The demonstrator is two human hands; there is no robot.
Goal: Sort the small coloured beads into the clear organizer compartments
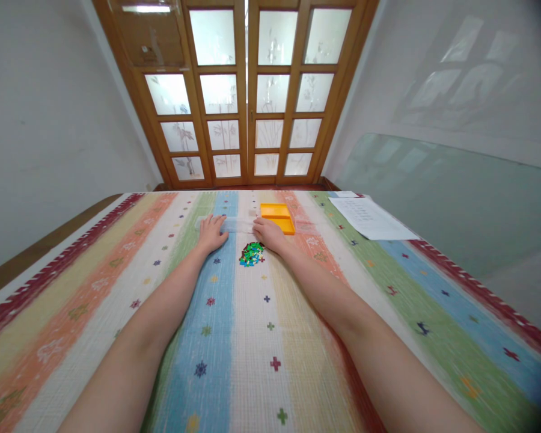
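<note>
A long clear plastic box [240,225], low and see-through, lies across the far part of the table. My left hand [213,233] rests on its left part with the fingers spread and the thumb apart. At the right part is my right hand [269,234], its fingers bent and close together on the plastic edge; the fingertips are small and partly hidden. Just in front of the box, between my wrists, sits a small pile of building bricks [251,255], mostly green with some blue, yellow and dark red. Behind my right hand an orange case [276,210] stands open, partly covered by the hand.
Printed white paper sheets [369,218] lie at the far right of the table. A striped, patterned tablecloth [252,337] covers the table. Beyond the far edge are wooden doors with glass panes [225,90]; a glass sheet [433,174] leans along the right wall.
</note>
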